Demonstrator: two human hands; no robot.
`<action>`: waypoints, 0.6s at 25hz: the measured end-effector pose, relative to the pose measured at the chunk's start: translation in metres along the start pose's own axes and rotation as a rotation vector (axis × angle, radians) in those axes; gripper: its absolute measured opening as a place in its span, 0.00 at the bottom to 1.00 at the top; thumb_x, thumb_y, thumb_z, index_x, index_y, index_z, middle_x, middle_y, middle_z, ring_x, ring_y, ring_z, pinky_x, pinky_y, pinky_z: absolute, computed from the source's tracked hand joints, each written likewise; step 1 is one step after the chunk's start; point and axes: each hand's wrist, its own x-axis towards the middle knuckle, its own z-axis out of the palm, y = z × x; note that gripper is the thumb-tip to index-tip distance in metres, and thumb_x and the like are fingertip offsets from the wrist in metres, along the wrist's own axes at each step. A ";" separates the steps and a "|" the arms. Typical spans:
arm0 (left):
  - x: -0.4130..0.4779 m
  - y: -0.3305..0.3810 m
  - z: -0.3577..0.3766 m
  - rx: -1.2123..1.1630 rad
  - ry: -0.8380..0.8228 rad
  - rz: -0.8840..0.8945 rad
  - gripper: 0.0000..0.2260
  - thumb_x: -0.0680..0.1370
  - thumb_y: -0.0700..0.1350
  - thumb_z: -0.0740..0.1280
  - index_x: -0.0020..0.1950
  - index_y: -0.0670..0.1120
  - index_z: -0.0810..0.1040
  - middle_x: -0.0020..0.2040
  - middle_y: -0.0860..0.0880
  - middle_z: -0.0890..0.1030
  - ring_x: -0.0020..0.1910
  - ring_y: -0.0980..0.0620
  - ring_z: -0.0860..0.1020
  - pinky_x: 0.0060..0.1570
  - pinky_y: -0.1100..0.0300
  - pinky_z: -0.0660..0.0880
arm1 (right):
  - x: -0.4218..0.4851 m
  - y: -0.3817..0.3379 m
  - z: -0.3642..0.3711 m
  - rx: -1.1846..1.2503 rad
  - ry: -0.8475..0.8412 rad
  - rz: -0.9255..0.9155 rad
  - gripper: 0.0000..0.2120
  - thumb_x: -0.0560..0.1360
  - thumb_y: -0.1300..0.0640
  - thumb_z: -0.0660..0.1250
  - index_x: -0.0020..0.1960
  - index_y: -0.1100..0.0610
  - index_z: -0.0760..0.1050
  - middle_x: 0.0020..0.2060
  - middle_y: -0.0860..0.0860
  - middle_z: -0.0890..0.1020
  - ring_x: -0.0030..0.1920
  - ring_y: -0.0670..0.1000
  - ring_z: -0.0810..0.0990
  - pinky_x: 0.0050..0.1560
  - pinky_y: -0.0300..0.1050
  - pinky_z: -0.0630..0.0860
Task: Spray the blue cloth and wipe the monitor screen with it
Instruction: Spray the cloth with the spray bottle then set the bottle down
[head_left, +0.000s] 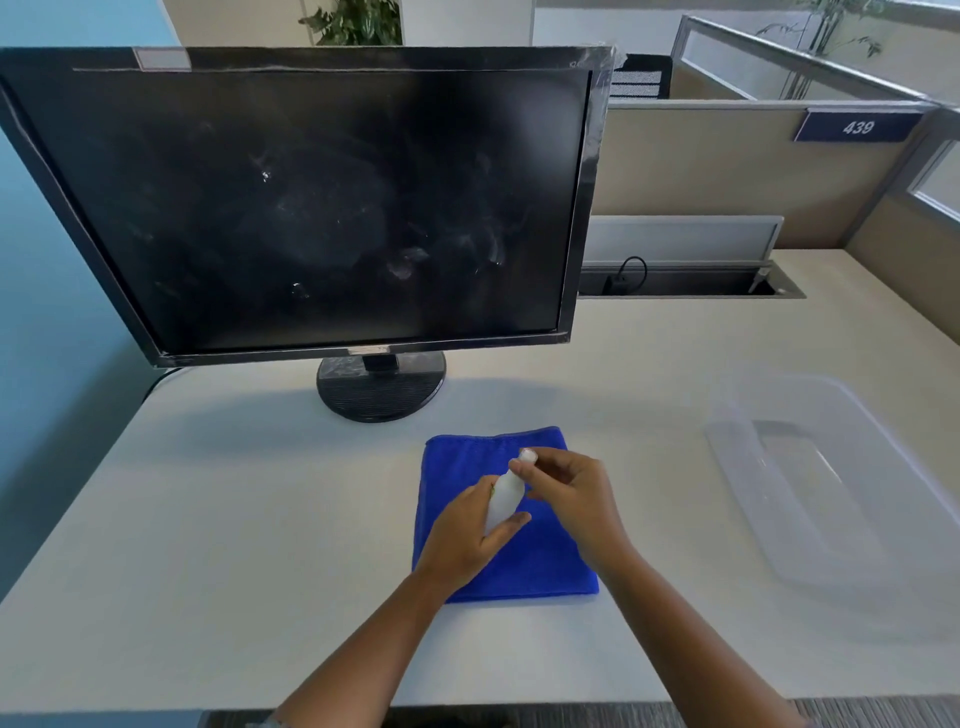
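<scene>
Two hands met over the blue cloth (545, 566), lying flat on the desk (234, 519). Left hand (467, 535) gripped the white spray bottle (504, 499); right hand (566, 493) fingers (524, 470) pinched its cap. Clear plastic bin (831, 493) lay to the right. Beyond stood the monitor (322, 208), screen dark and smudged. Partition sign (857, 126) read "439".

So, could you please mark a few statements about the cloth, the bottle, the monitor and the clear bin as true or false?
1. The blue cloth lies on the desk. True.
2. The left hand grips the white bottle. True.
3. The right hand rests on the clear bin. False: its fingers pinch the bottle's top, and the bin sits apart, to the right.
4. The monitor screen is spotless. False: it shows smudges.
</scene>
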 end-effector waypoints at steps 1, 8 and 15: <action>-0.001 -0.002 0.003 0.026 0.021 -0.016 0.24 0.74 0.65 0.61 0.59 0.48 0.70 0.49 0.54 0.77 0.44 0.54 0.76 0.42 0.68 0.74 | 0.000 0.001 0.001 -0.006 0.028 -0.001 0.08 0.71 0.54 0.74 0.48 0.57 0.83 0.40 0.51 0.86 0.44 0.49 0.84 0.48 0.47 0.81; 0.002 -0.004 0.004 0.122 0.062 0.008 0.29 0.76 0.67 0.55 0.68 0.48 0.67 0.63 0.52 0.75 0.62 0.57 0.72 0.71 0.57 0.60 | 0.006 -0.004 0.006 -0.165 0.022 -0.143 0.06 0.72 0.54 0.73 0.46 0.56 0.84 0.38 0.48 0.85 0.41 0.47 0.83 0.44 0.41 0.80; -0.002 -0.004 0.003 0.257 0.074 0.017 0.34 0.76 0.69 0.48 0.74 0.47 0.61 0.72 0.49 0.68 0.73 0.52 0.61 0.74 0.45 0.45 | 0.006 0.005 0.003 -0.212 -0.042 -0.196 0.08 0.72 0.55 0.72 0.48 0.58 0.83 0.41 0.48 0.85 0.44 0.48 0.83 0.46 0.46 0.81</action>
